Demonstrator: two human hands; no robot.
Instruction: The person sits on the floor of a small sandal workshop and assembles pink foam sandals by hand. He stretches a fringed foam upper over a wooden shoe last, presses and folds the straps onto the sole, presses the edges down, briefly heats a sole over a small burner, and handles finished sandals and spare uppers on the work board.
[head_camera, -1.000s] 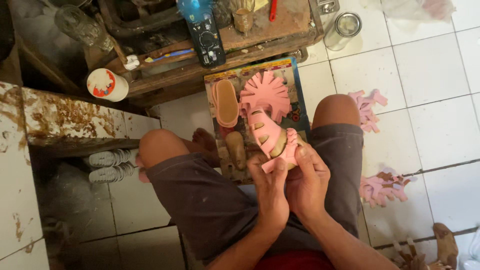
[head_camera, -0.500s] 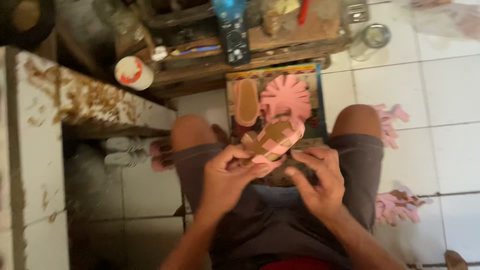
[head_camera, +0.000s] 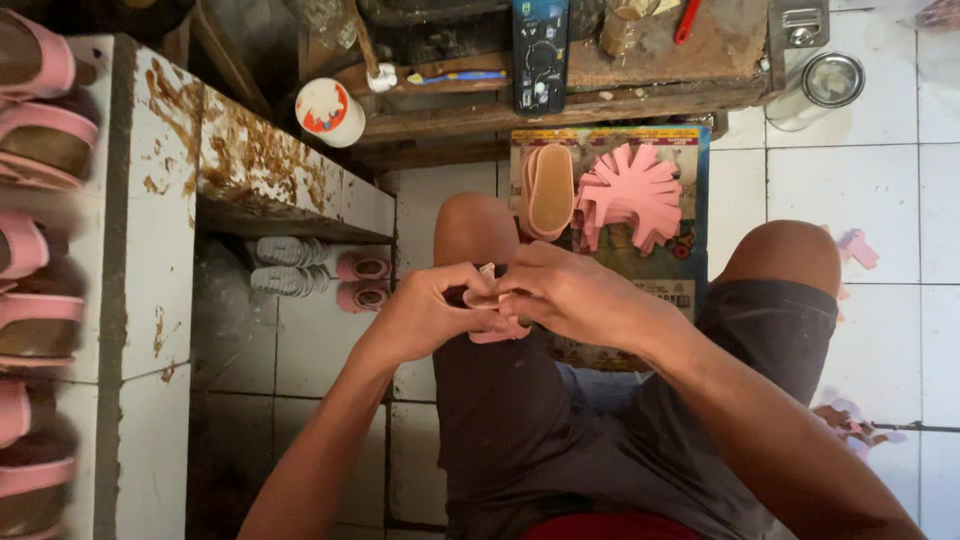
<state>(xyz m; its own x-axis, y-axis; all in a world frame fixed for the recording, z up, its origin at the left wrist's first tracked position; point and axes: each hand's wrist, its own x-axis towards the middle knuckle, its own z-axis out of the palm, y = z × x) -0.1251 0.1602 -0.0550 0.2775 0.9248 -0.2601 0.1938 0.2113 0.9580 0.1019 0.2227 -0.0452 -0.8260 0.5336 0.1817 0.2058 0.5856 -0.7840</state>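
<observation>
A small pink sandal piece (head_camera: 497, 330) sits between both my hands above my left knee. My left hand (head_camera: 430, 305) pinches it from the left and my right hand (head_camera: 565, 290) covers it from the right, so most of it is hidden. Just beyond my hands, on a printed board (head_camera: 680, 165) on the floor, lie a stack of tan soles (head_camera: 548, 190) and a fan of pink cut straps (head_camera: 628, 195).
A stained tiled ledge (head_camera: 150, 200) at the left carries several pink sandals (head_camera: 35, 120). Under it lie small shoes (head_camera: 300, 270). A dirty wooden bench (head_camera: 560, 80) ahead holds a white tub (head_camera: 328, 110), a dark device (head_camera: 540, 50) and a glass jar (head_camera: 830, 80). Pink scraps (head_camera: 850, 425) litter the floor tiles.
The view has swung left, showing the ledge with sandals. My hands have drawn together over my left knee, and the pink sandal piece is now mostly covered by them.
</observation>
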